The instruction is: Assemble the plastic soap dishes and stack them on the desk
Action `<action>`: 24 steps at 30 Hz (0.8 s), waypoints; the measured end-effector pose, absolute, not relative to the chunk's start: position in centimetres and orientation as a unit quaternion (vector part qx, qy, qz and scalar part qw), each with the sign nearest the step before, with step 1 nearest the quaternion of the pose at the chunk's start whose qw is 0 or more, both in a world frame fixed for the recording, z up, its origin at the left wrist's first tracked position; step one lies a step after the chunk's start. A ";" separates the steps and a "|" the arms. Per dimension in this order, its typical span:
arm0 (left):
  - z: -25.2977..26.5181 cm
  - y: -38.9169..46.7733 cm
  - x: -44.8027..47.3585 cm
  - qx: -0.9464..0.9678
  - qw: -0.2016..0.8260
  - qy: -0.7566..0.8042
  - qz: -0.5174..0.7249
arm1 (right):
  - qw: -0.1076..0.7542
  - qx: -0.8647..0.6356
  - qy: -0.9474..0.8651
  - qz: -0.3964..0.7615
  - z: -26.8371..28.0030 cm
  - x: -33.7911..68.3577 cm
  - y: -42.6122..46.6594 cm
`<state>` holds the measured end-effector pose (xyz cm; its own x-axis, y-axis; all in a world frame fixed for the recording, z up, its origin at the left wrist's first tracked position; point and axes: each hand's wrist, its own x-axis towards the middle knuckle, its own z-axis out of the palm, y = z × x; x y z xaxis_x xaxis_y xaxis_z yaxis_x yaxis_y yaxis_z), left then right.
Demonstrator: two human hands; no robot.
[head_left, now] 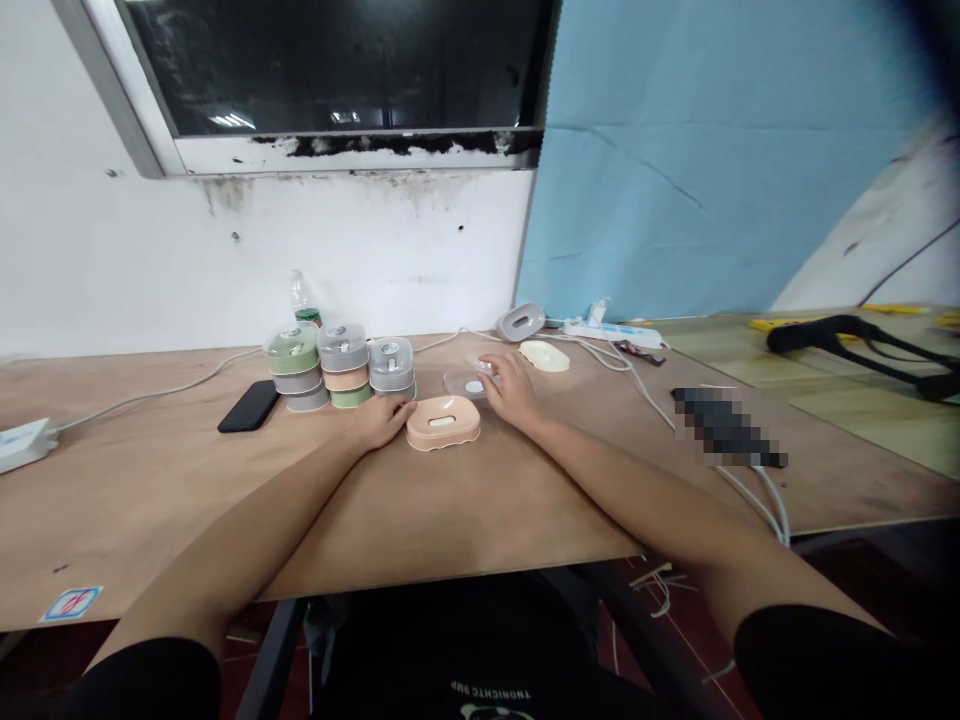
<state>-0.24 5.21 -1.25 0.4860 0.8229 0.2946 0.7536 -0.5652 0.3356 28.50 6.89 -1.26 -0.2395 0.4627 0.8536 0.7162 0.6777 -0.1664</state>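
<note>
A peach oval plastic dish (443, 424), like a soap dish with a slot in its middle, lies on the table between my hands. My left hand (381, 421) is closed at the dish's left edge, fingers bent against it. Just behind the dish, my right hand (511, 390) pinches a clear plastic lid (459, 384), which is tilted and hard to see. Left of these stand stacked boxes in green (292, 352), grey (391, 365) and peach with clear tops.
A cream oval piece (545, 356) and a grey slotted dish (520, 322) lie at the back right, near a white power strip (613, 334) and cables. On the left are a black phone (249, 406), a plastic bottle (303, 298) and a white adapter (26, 444). A blurred-out dark object (727, 428) lies right.
</note>
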 end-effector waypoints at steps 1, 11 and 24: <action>-1.2 5.1 -0.2 0.854 0.077 0.461 0.230 | 0.511 -0.369 -0.765 -0.132 -1.2 28.4 6.6; -1.0 3.7 0.1 0.864 0.007 0.386 0.323 | 0.559 -0.203 -0.796 -0.113 -1.7 26.5 4.5; -0.4 3.6 -0.1 0.880 0.053 0.394 0.260 | 0.406 -0.505 -0.758 0.075 -0.8 27.1 5.0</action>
